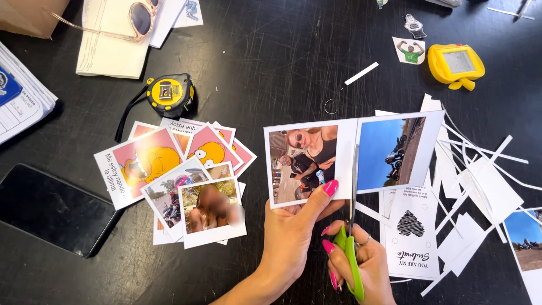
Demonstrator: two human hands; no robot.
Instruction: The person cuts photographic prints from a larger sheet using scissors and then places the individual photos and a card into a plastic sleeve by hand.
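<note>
On the black, scratched desk (271,56), the cutting looks well along but not finished. A printed sheet (353,155) carrying 2 photos side by side is held up flat just above the desk: the left hand (293,229) pinches its lower edge, thumb on top at the white border of the left photo, fingers curled underneath. The right hand (361,262) is closed through the green handles of a pair of scissors (353,214), whose thin steel blades run up the white gap between the 2 photos, the tip about 3 quarters of the way to the top edge. So this sheet is mostly split, with a short stretch above the blade tip left to cut.

Finished pieces lie to the left: a loose pile of cut photos (186,192), white-bordered squares, some with pink and yellow cartoon prints, overlapping one another. To the right sits a heap of paper scraps (480,181), thin white strips and odd-shaped offcuts, glossy and stiff-looking, lying across each other. Under the sheet's right side lies a white card with a black heart (411,231), and at the far right edge another uncut photo (528,243) with blue sky shows, so more trimming seems to remain.

Farther off are a yellow and black tape measure (168,94), a dark flat phone (51,209), pink-framed sunglasses (135,20) resting on papers, and a small yellow plastic toy (456,65).
</note>
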